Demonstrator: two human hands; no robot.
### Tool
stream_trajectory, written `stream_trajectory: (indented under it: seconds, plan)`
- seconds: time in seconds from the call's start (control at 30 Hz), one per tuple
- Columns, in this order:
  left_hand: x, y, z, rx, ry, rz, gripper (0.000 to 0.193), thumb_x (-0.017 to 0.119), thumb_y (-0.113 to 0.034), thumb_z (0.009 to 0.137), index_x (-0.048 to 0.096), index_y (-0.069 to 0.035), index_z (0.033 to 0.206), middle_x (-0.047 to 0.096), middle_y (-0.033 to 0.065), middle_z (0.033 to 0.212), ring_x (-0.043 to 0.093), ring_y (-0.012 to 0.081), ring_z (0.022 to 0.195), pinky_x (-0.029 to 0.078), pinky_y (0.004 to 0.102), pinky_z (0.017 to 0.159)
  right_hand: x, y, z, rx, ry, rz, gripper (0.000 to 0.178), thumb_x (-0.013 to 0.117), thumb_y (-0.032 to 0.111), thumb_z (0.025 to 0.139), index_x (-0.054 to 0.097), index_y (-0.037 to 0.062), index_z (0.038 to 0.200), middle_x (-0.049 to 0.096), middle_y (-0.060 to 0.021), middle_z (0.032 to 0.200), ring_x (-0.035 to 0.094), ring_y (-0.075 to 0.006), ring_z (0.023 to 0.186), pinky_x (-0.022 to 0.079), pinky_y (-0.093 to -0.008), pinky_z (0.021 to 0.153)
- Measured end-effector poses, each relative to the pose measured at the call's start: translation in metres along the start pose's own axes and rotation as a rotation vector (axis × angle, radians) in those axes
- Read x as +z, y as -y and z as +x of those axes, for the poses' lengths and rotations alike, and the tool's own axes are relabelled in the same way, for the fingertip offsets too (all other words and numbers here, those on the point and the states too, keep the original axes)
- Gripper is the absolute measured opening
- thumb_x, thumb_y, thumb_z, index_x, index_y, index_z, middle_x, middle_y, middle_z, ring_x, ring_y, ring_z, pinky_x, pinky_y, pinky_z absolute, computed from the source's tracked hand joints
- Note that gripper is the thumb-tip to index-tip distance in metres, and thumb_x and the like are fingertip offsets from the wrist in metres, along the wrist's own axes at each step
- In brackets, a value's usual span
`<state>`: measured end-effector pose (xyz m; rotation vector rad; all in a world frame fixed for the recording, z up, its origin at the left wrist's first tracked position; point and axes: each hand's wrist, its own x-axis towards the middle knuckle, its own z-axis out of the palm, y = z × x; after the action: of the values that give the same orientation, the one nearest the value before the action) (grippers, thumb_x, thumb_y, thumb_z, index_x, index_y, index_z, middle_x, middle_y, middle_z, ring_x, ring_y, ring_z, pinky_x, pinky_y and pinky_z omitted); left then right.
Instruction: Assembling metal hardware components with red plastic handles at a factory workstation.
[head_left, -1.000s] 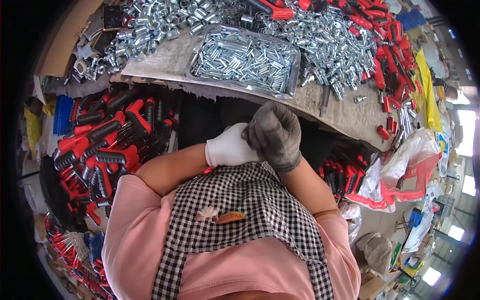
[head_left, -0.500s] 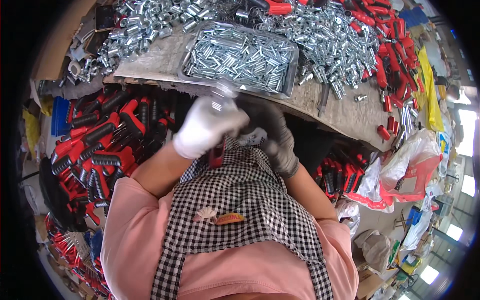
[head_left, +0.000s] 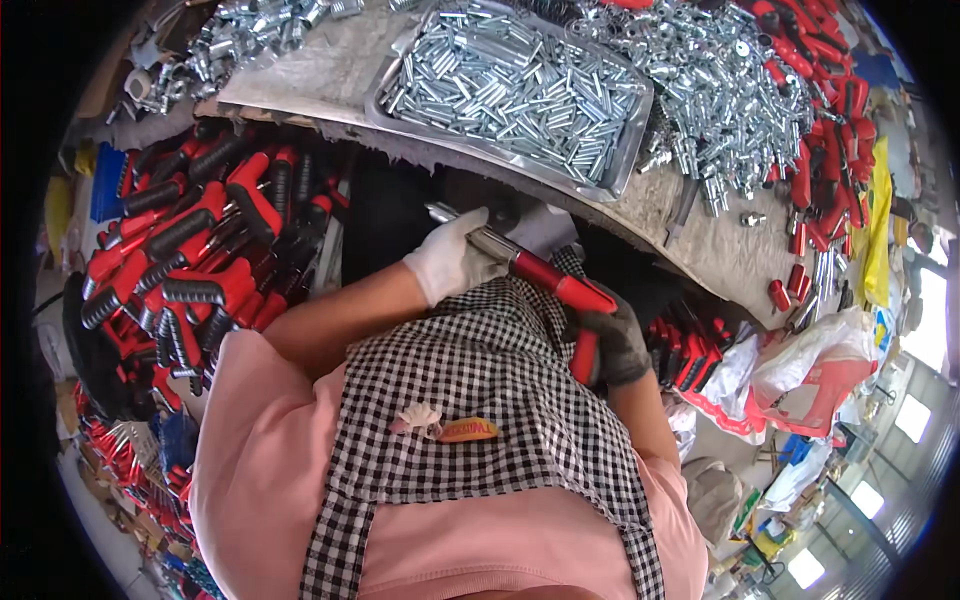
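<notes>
My left hand (head_left: 452,262), in a white glove, grips the metal shaft end of a T-shaped tool (head_left: 540,272) with a red handle. My right hand (head_left: 612,345), in a dark grey glove, holds the red handle part of the same tool at its lower right. Both hands are just above my checked apron (head_left: 480,400), below the workbench edge. A metal tray (head_left: 520,85) full of small silvery pins lies on the bench straight ahead.
A heap of red-and-black handled tools (head_left: 190,250) fills a bin at my left. Loose silvery metal parts (head_left: 700,80) and red sleeves (head_left: 830,120) cover the bench at right. Plastic bags (head_left: 800,380) and more red tools (head_left: 690,350) sit at lower right.
My hands were clasped together in front of the apron; they have drawn apart, and a red-handled tool now spans between them, left hand on the shaft, right hand lower on the handle.
</notes>
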<state>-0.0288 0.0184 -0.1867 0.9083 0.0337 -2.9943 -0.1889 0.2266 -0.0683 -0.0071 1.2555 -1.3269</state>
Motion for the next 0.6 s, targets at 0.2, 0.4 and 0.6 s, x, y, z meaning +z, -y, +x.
stream_trajectory:
  seconds: [0.2,0.4,0.6]
  plan:
    - [-0.068,0.038,0.127,-0.110,-0.361,0.253,0.036,0.052,-0.036,0.098,0.058,-0.005,0.115,0.067,0.0149,0.102,0.066,0.0277,0.089,0.055,0.0405,0.070,-0.006,-0.066,0.087,0.145,-0.185,0.362,0.033,0.066,0.008,0.078,0.060,0.0013,0.110,0.063,-0.0086,0.084,0.063,-0.0243,0.071,0.053,-0.0353,0.063]
    - [-0.044,0.048,0.131,-0.091,-0.173,0.608,0.030,0.061,-0.026,0.094,0.061,-0.008,0.118,0.067,0.0091,0.098,0.062,0.0189,0.066,0.050,0.0306,0.055,-0.089,-0.136,0.176,0.153,-0.274,0.298,0.042,0.061,0.004,0.082,0.056,0.0071,0.124,0.066,-0.0128,0.099,0.065,-0.0285,0.081,0.055,-0.0412,0.067]
    - [-0.008,0.025,0.105,-0.201,-0.220,0.838,0.028,0.059,-0.024,0.094,0.066,-0.009,0.116,0.061,0.0041,0.075,0.043,0.0111,0.048,0.029,0.0271,0.042,-0.047,-0.095,0.148,0.188,-0.338,0.305,0.045,0.059,0.001,0.082,0.053,0.0052,0.127,0.067,-0.0155,0.101,0.067,-0.0296,0.082,0.056,-0.0399,0.068]
